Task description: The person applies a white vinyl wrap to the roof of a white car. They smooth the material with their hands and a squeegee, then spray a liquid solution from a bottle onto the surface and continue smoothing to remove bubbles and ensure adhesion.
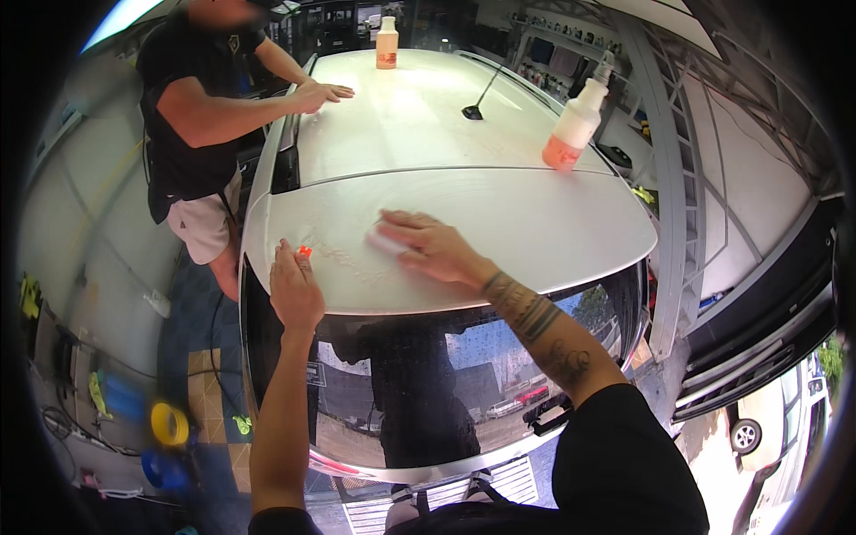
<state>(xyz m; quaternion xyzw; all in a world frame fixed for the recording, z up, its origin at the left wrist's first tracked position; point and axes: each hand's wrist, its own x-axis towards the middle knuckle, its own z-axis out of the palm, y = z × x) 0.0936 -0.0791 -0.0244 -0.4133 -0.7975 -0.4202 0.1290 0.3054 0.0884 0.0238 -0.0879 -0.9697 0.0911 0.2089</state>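
My right hand (pixel 437 248) presses a pale pad (pixel 385 241), blurred by motion, flat onto the white rear roof panel (pixel 526 218) of a vehicle. Over that panel's left rear corner is my left hand (pixel 297 290), its back turned up and its fingers close together. A small bright orange piece (pixel 305 251) shows beside its fingertips; the hand hides the rest of whatever it belongs to. Wet streaks (pixel 343 260) mark the panel between my two hands.
A spray bottle (pixel 575 125) with pink liquid stands on the roof at right, another bottle (pixel 386 45) farther back. An antenna (pixel 473 112) rises between them. At left, another person's hand (pixel 323 94) rests on the roof. Below the panel is the rear window (pixel 428 383).
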